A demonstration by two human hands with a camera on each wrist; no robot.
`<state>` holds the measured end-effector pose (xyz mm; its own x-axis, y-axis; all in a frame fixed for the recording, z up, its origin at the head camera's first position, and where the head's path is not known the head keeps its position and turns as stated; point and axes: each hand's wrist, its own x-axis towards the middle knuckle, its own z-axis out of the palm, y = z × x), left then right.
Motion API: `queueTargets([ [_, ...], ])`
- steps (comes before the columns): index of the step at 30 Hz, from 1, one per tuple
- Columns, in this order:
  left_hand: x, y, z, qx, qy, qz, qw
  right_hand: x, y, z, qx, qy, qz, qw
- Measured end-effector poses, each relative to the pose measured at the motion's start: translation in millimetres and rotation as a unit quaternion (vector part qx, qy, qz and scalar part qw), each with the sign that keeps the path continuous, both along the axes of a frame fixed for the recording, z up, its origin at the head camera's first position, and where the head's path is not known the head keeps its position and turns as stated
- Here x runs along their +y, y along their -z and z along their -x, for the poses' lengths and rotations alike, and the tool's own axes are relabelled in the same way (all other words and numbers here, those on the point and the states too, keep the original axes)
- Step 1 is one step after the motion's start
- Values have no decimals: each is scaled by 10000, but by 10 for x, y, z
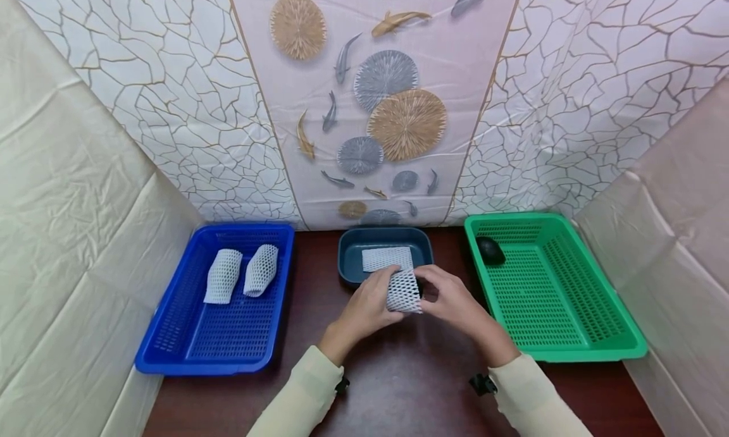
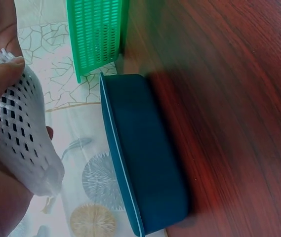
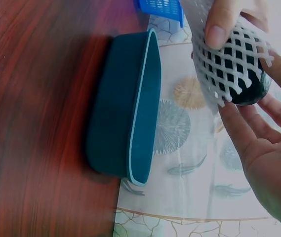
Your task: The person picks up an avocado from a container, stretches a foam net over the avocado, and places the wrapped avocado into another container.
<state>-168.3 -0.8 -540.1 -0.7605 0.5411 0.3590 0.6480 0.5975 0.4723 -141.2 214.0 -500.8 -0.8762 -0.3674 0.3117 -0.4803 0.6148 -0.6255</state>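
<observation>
- Clock centred on the held net; twelve points away from the person.
- Left hand (image 1: 370, 301): fingers and thumb curled round the body of a white foam net (image 1: 404, 295).
- Right hand (image 1: 454, 300): fingers bent about the net's mouth, three o'clock side, tips gripping the mesh edge beside a dark oval item (image 3: 256, 91). Its rounded end juts from the mouth; the rest shows through the mesh.
- Net and item are held above the table (image 1: 433, 380), near the teal tray (image 1: 342, 266) at twelve.
- Risk 1: item slips out towards three. Likely cause: left squeezing too hard, or right letting go while the end protrudes. Surface looks smooth.
- Risk 2: mesh tears at the mouth. Likely cause: fingertips tugging thin strands over the item's widest part.
- Risk 3: net bunches, leaving one end bare. Likely cause: uneven pull between hands.
- Risk 4: a knuckle knocks the tray or the flat white net (image 1: 386, 258) inside it. Likely cause: working so close to the rim.
- Elsewhere: two netted pieces, (image 1: 223, 276) and (image 1: 261, 270), in the blue basket (image 1: 205, 367) towards nine; one bare dark item (image 1: 490, 251) at two, in the green basket (image 1: 581, 355). Judged round enough to roll if bumped.
</observation>
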Motion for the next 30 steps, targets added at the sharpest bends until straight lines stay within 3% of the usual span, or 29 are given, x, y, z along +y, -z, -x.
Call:
queueTargets([
  [12,22,23,16,-43,70,27,10000,-90,76,31,-511,5,-243,9984],
  [15,19,15,13,109,37,155,9998,-77,108,29,-709,13,-98,9974],
  [21,-103,-51,11,795,-150,696,9943,-24,149,11,-1110,196,555,9921],
  [26,-238,-56,17,959,-107,551,9938,28,154,-1,-1058,315,710,9913],
  [30,-237,-51,9,1065,17,475,9932,25,169,-6,-1000,343,784,9913],
])
